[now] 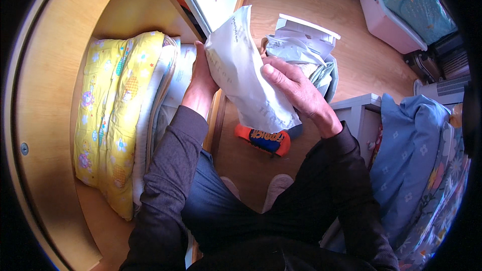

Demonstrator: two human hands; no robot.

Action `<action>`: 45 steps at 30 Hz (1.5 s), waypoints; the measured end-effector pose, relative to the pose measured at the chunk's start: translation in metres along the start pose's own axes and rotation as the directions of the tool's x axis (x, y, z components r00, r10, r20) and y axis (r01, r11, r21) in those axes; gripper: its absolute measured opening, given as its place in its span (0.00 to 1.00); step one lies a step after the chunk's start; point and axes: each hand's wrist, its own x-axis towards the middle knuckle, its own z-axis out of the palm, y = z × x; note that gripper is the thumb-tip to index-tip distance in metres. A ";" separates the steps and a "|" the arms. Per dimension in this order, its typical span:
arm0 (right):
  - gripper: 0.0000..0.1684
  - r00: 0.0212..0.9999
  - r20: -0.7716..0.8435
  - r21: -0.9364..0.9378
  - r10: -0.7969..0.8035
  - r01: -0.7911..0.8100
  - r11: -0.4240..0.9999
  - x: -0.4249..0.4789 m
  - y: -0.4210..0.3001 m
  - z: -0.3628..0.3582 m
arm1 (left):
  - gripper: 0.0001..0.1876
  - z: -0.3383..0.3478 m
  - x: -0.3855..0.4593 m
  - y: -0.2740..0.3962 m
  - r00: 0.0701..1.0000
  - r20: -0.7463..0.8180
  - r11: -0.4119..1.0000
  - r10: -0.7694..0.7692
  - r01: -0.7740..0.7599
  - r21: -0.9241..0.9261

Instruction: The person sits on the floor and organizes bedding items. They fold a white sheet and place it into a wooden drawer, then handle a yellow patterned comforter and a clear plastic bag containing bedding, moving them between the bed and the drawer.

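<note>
A white plastic pouch [244, 71] with grey printing is held up between my two hands, its face tilted toward me. My left hand [202, 81] supports its left edge from behind and beside, thumb pointing up. On the other side, my right hand [299, 86] grips the right edge with the thumb on the front; its other fingers are partly hidden. The pouch looks flat and slightly creased, and its contents cannot be seen. Below it on the floor lies an orange and navy fabric item [263, 141] with lettering, perhaps a cap, partly covered by the pouch.
A folded yellow quilt [113, 120] sits inside a wooden cabinet [49, 120] at left. Ahead, an open container [333, 79] holds plastic bags [293, 49] beside a white box [307, 34]. A pink storage bin [391, 22] stands far right. Blue bedding [399, 165] lies at right.
</note>
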 end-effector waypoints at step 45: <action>0.17 0.910 -0.410 -0.156 -0.066 0.001 0.988 0.017 0.039 0.019 | 0.08 0.018 -0.062 0.011 0.996 0.027 0.612 -0.088 0.033 0.790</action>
